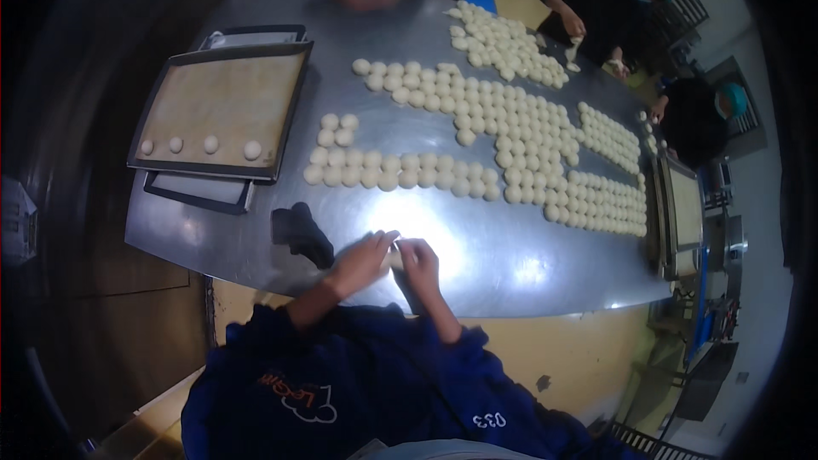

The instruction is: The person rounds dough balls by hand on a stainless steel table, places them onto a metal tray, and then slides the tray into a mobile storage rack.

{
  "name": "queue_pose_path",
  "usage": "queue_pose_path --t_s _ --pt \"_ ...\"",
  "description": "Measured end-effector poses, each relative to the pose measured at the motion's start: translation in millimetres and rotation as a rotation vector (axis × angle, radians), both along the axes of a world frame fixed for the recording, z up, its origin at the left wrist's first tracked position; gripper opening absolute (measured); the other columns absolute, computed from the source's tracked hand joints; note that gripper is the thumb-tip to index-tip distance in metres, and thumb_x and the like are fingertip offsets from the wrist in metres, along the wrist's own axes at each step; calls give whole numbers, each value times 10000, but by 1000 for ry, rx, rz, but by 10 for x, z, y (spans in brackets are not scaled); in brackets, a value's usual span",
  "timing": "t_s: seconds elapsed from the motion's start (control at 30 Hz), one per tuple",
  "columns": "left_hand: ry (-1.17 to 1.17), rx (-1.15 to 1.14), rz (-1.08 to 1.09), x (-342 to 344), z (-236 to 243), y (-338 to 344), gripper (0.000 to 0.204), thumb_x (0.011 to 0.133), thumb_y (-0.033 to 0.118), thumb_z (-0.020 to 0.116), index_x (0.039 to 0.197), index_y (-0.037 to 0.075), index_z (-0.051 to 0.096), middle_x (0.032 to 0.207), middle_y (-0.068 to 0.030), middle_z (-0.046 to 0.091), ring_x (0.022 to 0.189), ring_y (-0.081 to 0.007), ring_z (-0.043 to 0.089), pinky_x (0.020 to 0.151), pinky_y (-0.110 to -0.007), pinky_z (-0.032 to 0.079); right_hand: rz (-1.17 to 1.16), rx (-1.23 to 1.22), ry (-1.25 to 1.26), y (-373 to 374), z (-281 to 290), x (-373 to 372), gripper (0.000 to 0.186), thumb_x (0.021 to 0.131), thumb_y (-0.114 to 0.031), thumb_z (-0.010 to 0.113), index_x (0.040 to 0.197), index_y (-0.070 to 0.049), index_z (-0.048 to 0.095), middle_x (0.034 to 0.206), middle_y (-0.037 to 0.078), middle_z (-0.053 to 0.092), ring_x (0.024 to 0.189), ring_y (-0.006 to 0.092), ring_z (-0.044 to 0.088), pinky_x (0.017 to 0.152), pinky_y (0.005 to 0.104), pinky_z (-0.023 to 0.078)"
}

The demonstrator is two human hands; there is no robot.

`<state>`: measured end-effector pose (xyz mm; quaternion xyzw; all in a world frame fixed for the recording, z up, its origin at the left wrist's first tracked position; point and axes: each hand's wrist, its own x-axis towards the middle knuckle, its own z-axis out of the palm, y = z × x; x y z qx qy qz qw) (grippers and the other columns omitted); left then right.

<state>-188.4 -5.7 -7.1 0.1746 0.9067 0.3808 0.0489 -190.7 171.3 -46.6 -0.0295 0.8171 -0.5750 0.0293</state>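
Note:
My left hand [361, 264] and my right hand [420, 266] come together above the near edge of a steel table [290, 123]. Between them is a small pale piece of dough [394, 259], mostly covered by my fingers. Both hands are closed around it, the fingertips bent inward. Just beyond my hands, a double row of round dough balls [388, 179] runs across the tabletop. A small cluster of dough balls [330, 136] sits behind that row's left end.
At left, a lined baking tray [226, 94] holds several dough balls and rests on other trays. A large block of dough balls [520, 123] spreads rightward; looser dough pieces [507, 41] lie beyond. Co-workers stand at the far and right sides. More trays [684, 204] stand at the right end.

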Motion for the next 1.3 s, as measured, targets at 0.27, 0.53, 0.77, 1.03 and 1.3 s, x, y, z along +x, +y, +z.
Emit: queue_pose_path --t_s 0.27,0.53,0.77,1.03,1.3 --pt "213 -152 126 179 -477 -22 441 783 228 730 1173 66 603 1092 -158 573 1004 -336 574 909 -440 445 -247 500 474 525 -172 -530 221 699 -182 791 821 -79 639 829 101 638 747 273 565 648 392 419" --pt "167 46 -23 307 -641 -406 155 741 155 765 836 89 662 920 -80 649 1012 -290 632 882 -444 509 218 719 335 1116 -308 423 212 780 -199 732 927 -97 619 938 104 586 880 309 562 769 460 423" --pt "259 301 51 185 -758 298 132 748 153 750 778 57 665 845 -127 663 894 -323 663 858 -462 519 52 230 168 469 -317 220 128 779 -123 694 826 -50 601 824 113 603 835 309 586 812 480 435" --pt "295 165 82 -396 -699 543 122 736 96 770 797 67 668 868 -102 666 967 -327 642 889 -454 517 -214 497 214 722 -72 -329 228 775 -144 716 995 -91 685 958 122 655 935 297 611 841 436 465" --pt "325 30 -5 -757 -553 222 90 755 89 737 827 64 688 925 -130 678 924 -292 646 906 -449 504 -214 737 255 1149 71 -592 78 769 -117 720 800 -68 668 771 105 628 740 311 603 716 399 464"
